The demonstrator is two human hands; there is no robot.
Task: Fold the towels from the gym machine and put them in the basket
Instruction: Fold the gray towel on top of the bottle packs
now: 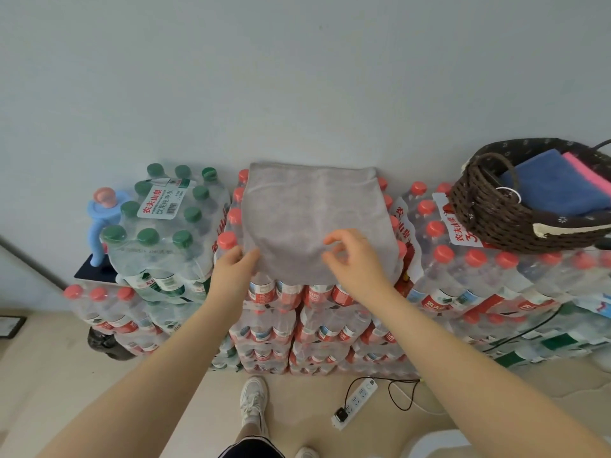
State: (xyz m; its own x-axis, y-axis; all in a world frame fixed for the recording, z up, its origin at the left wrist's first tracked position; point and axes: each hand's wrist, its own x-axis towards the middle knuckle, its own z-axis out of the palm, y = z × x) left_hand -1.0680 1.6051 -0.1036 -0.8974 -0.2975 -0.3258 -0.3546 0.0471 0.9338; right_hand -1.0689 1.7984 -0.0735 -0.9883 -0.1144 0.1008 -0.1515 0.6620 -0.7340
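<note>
A: Well, the grey towel (314, 219) lies spread flat on top of the middle stack of red-capped water bottle packs (327, 328), its far edge against the wall (297, 77) and its near edge drooping a little over the front of the packs.

B: And the hands?

A: The left hand (233, 271) pinches the near left corner, fingers closed on the cloth. The right hand (355, 259) sits over the near middle, thumb and forefinger curled toward each other in a narrow pinch. I cannot tell whether it has actually caught any fabric.

B: How will it handle?

A: Light and limp, I'd judge: soft cloth that sags wherever it is not held and won't keep a crease by itself. The lumpy bottle caps under it make a poor surface for smoothing. Corners and hems are the places to take it, one in each hand, so that an edge can be carried across squarely.

B: Where does it go?

A: Into the dark woven basket (515, 213), which stands on the bottle packs to the right, well apart from the towel. A blue towel (555, 190) and a pink towel (591, 175) already lie folded inside. To the left stands a green-capped bottle pack (165, 223), with a white power strip (358, 399) on the floor below.
</note>
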